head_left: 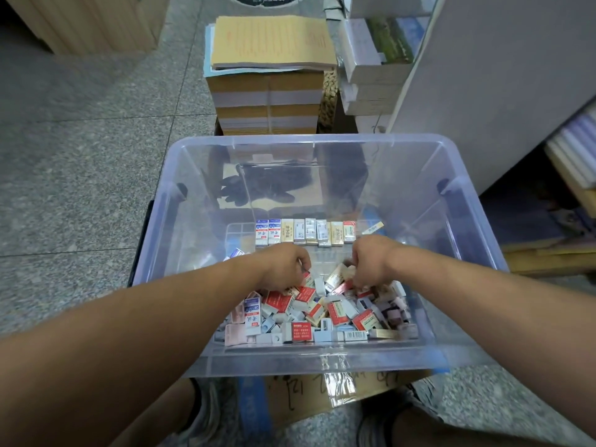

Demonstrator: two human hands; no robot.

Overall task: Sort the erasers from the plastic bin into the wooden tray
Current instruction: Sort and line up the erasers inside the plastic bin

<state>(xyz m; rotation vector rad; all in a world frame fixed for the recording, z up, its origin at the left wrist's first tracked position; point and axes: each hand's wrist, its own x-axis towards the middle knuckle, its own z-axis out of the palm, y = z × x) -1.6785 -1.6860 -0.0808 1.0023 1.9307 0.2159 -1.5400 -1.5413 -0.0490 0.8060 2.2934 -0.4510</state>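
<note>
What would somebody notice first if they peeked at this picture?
Probably the two hands, left hand and right hand, digging into a jumbled pile of erasers at the near end of a clear plastic bin. Behind them, a neat row of erasers stands lined up.

Print on eraser wrappers (301, 330) too blurred to read.
</note>
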